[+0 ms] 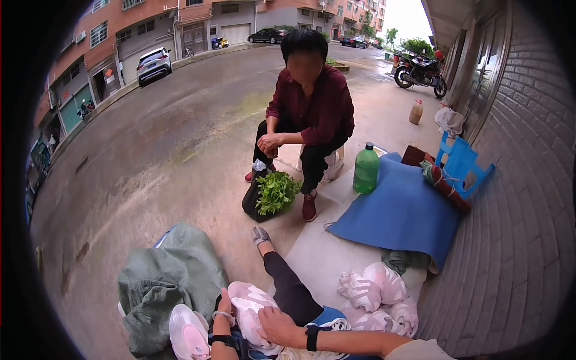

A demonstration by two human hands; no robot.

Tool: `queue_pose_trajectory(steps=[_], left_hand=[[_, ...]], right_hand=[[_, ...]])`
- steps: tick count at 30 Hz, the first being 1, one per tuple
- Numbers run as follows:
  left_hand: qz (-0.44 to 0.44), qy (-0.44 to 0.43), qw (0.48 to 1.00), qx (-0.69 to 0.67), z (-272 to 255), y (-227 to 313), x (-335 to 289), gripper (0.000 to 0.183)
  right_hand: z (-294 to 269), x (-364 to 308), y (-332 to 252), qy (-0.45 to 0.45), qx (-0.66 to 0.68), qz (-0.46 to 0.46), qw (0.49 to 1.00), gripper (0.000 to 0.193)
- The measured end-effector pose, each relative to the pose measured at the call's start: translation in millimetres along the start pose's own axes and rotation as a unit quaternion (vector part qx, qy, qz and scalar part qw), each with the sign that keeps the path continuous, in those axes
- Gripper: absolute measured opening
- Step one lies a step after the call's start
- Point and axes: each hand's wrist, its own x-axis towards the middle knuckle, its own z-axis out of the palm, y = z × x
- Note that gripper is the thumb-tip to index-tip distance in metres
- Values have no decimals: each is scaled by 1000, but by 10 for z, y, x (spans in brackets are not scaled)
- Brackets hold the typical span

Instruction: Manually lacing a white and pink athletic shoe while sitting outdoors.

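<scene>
Sneaker (252,309) white (pink-trimmed), under both hands (279,327).

Black wristbands on both wrists, black leggings, grey shoe (260,235).

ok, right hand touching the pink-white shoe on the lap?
Touching. In the head view the right hand lies flat on the shoe, fingers over its upper, no gap visible. The left hand rests against its other side.
</scene>
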Motion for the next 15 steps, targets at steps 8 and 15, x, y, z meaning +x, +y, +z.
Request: queue_pose_trajectory(steps=[8, 15], left_hand=[[-68, -59, 993, 72, 227, 226, -313, 98], [-100, -79, 989, 75, 61, 216, -408, 99]], right_hand=[[26, -51, 200, -13, 52, 33, 998, 41], [156, -39, 219, -38, 26, -10, 999, 46]])
